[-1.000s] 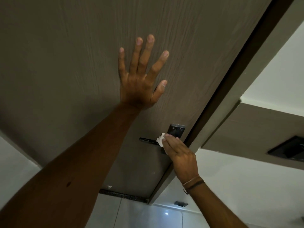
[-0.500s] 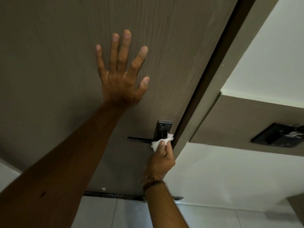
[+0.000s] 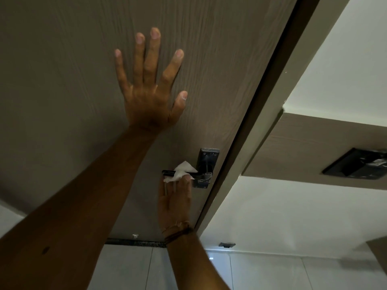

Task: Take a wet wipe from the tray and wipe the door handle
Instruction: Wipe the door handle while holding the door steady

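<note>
A dark metal door handle (image 3: 201,175) with a rectangular backplate (image 3: 208,159) sits near the right edge of a brown wood-grain door (image 3: 62,80). My right hand (image 3: 174,203) reaches up from below and presses a white wet wipe (image 3: 181,171) against the middle of the lever, fingers wrapped over it. My left hand (image 3: 149,86) lies flat on the door above the handle, fingers spread, holding nothing. The tray is not in view.
A brown door frame (image 3: 270,114) runs diagonally beside the handle. To the right is a white wall with a brown panel (image 3: 303,151) holding a dark recessed fixture (image 3: 356,164). Pale floor tiles (image 3: 129,268) show below the door's dark threshold strip.
My right hand has slid the wipe left from the backplate onto the lever. The view has shifted slightly; my left hand stays flat on the door.
</note>
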